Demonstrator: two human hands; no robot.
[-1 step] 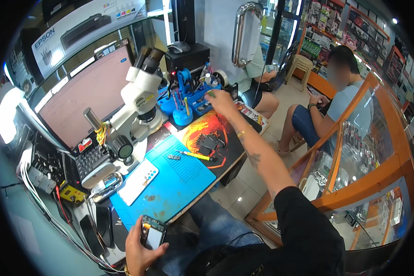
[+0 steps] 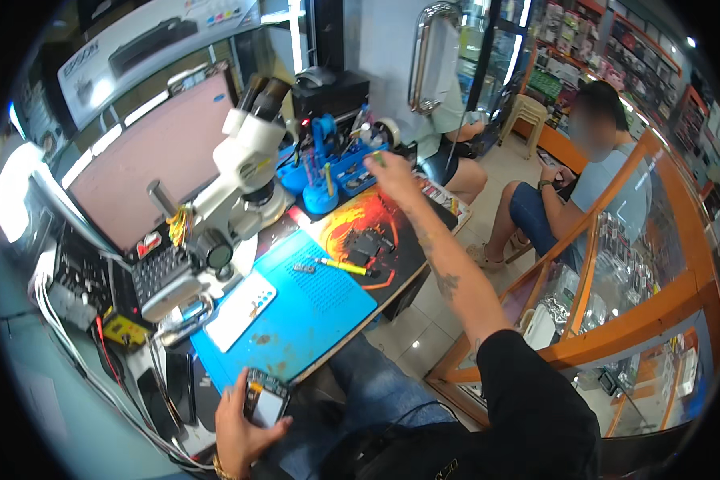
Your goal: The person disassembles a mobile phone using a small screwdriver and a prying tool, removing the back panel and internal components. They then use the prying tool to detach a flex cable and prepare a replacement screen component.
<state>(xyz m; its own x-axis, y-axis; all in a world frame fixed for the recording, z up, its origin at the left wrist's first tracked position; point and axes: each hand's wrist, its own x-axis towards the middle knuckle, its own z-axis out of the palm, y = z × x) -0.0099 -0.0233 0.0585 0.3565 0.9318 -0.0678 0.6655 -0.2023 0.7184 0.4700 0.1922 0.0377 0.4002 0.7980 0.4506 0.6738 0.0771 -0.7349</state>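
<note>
In my left hand [image 2: 242, 436] is an opened phone [image 2: 267, 402], gripped by its edges just off the near side of the blue mat. Its circuit board and pale battery are exposed. My right arm stretches far out. The right hand [image 2: 395, 178] is closed at the blue tool organizer [image 2: 352, 178], pinching a small greenish thing [image 2: 379, 159] whose kind I cannot make out. On the blue repair mat [image 2: 328, 308] lie a white phone back cover [image 2: 242, 314], a yellow screwdriver [image 2: 346, 267] and a small grey part [image 2: 304, 268]. Black phone parts [image 2: 370, 246] rest just beyond the mat.
A microscope [image 2: 252, 152] stands over the mat's far left, beside a monitor [image 2: 156, 160] and keyboard [image 2: 162, 272]. Cables and dark phones [image 2: 181, 388] crowd the left edge. A glass display case [image 2: 608, 264] stands at right. Two people sit beyond the bench.
The view has shifted very slightly. Both hands stay in nearly the same places, the left still with the opened phone and the right still at the organizer.
</note>
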